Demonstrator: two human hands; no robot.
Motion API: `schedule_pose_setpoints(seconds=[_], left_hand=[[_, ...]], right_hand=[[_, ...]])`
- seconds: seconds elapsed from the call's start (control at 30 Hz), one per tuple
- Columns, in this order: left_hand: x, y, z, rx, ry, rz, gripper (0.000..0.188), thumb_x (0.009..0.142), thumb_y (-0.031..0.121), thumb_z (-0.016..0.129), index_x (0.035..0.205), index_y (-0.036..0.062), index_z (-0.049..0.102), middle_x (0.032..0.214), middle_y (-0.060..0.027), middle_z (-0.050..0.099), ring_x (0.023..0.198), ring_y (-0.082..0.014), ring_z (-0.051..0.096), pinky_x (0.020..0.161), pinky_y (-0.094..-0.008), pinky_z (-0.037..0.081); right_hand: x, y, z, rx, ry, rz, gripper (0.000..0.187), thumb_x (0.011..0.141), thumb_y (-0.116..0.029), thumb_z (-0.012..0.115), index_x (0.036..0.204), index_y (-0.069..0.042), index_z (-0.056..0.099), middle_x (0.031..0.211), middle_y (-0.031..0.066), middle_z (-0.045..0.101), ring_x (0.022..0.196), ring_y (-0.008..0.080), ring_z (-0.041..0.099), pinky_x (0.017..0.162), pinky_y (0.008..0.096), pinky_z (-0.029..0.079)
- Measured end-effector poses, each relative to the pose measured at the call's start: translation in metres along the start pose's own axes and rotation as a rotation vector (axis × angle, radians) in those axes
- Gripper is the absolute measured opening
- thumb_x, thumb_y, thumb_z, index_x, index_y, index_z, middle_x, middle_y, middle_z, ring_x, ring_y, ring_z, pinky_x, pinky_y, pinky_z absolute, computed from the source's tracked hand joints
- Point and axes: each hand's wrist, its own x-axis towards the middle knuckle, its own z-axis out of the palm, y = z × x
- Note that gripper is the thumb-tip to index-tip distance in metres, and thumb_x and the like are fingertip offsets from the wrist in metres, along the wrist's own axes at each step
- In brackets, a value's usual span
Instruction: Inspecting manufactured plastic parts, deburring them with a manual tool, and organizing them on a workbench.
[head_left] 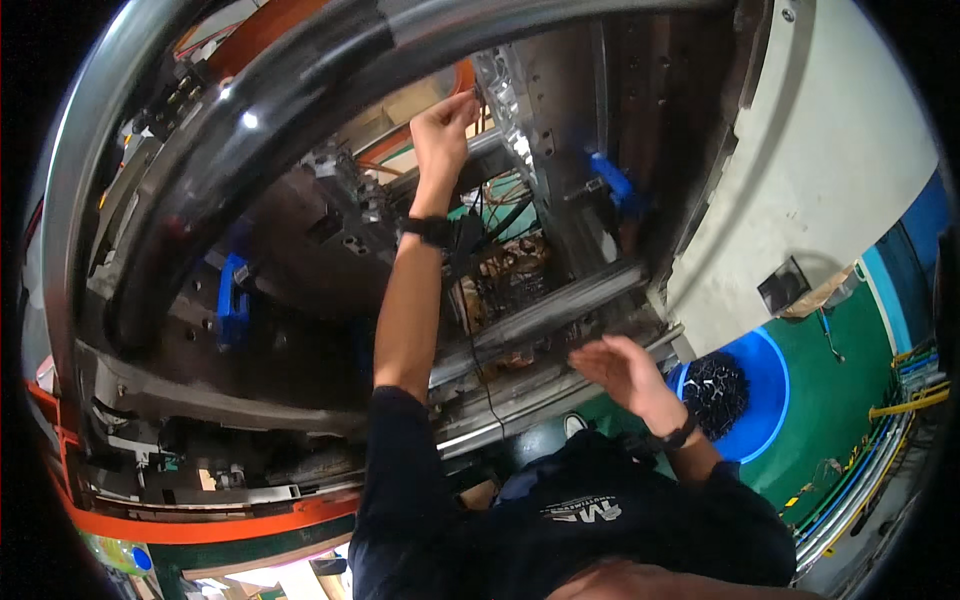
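My left arm reaches up into a large dark metal machine. At its end my left hand (443,135) is closed, the fingers drawn together next to a shiny, stepped metal block (508,110). Whatever the fingertips hold, if anything, is hidden. A dark band (428,231) circles the left wrist, and a thin black cable hangs near it. Lower down on the right, my right hand (628,378) is held in the air with its fingers stretched out and nothing in them. Another rough metal block (345,185) sits left of my left forearm.
A blue tub (765,395) of small dark pieces (715,390) stands on the green floor (850,345) to the right. A pale panel (820,150) borders the opening. Blue brackets (232,300) sit on the dark plates. A metal bar (560,312) crosses below my left hand. Hoses run far right.
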Motion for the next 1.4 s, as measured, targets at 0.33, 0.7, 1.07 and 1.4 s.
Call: schedule_pose_setpoints(seconds=[0.33, 0.7, 1.07, 1.4], left_hand=[[0.115, -0.095, 0.055, -0.125, 0.175, -0.117, 0.016, 0.091, 0.008, 0.066, 0.099, -0.0057, 0.066, 0.088, -0.0087, 0.068, 0.077, -0.0155, 0.067, 0.069, -0.0275, 0.056], [0.112, -0.084, 0.07, -0.445, 0.203, -0.284, 0.019, 0.091, 0.014, 0.067, 0.101, -0.0018, 0.066, 0.088, -0.0049, 0.068, 0.071, -0.0127, 0.062, 0.062, -0.0244, 0.052], [0.118, -0.1, 0.079, -0.392, 0.292, -0.167, 0.016, 0.09, 0.012, 0.067, 0.097, -0.0024, 0.067, 0.081, -0.0049, 0.067, 0.062, -0.011, 0.058, 0.055, -0.0238, 0.047], [0.103, -0.082, 0.09, -0.467, 0.302, -0.173, 0.016, 0.089, 0.013, 0.069, 0.097, -0.0012, 0.067, 0.079, -0.0047, 0.067, 0.061, -0.0108, 0.057, 0.052, -0.0235, 0.046]], right_hand=[[-0.019, 0.01, -0.095, 0.076, 0.23, -0.115, 0.04, 0.092, -0.027, 0.054, 0.105, 0.011, 0.053, 0.115, 0.031, 0.058, 0.113, 0.0416, 0.056, 0.106, 0.0466, 0.041], [-0.012, -0.01, -0.079, 0.022, 0.219, -0.1, 0.034, 0.093, -0.026, 0.054, 0.1, 0.006, 0.06, 0.111, 0.0269, 0.063, 0.108, 0.0353, 0.06, 0.103, 0.0431, 0.044], [-0.008, -0.008, -0.083, 0.029, 0.221, -0.103, 0.034, 0.093, -0.024, 0.054, 0.097, 0.008, 0.06, 0.107, 0.0292, 0.064, 0.105, 0.0379, 0.062, 0.1, 0.0436, 0.047], [-0.012, -0.015, -0.095, 0.03, 0.25, -0.125, 0.032, 0.093, -0.022, 0.054, 0.097, 0.009, 0.059, 0.105, 0.0292, 0.064, 0.104, 0.0375, 0.062, 0.098, 0.0429, 0.048]])
